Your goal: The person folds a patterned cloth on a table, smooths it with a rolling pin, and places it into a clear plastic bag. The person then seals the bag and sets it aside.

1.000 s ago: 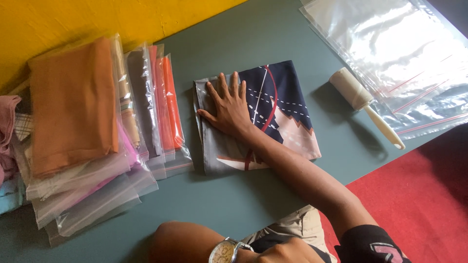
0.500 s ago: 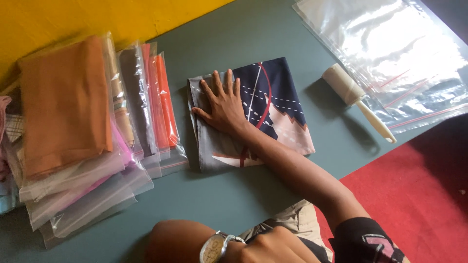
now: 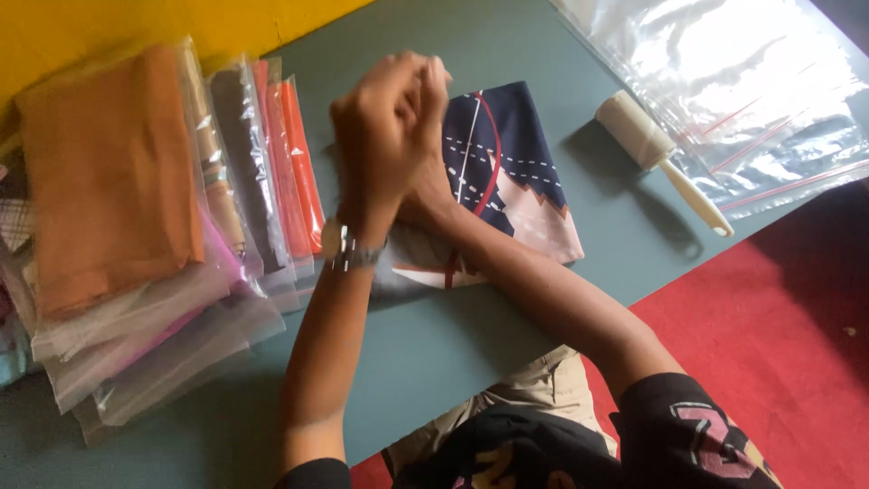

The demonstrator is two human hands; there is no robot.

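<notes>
A folded scarf, navy and grey with red lines and a pink patch, lies flat on the grey-blue table. My right hand rests on the scarf's left part, and its fingers are hidden behind my left hand. My left hand is raised above the scarf's left edge with its fingers curled in, blurred, and nothing shows in it. A wristwatch sits on my left wrist.
A stack of clear zip bags holding folded cloths, orange on top, lies left of the scarf. A cream lint roller lies to its right. Empty clear zip bags cover the far right corner. Red carpet lies beyond the table's edge.
My left hand has come up from near my lap to above the scarf's left edge, in front of my right hand. My right hand stays on the scarf.
</notes>
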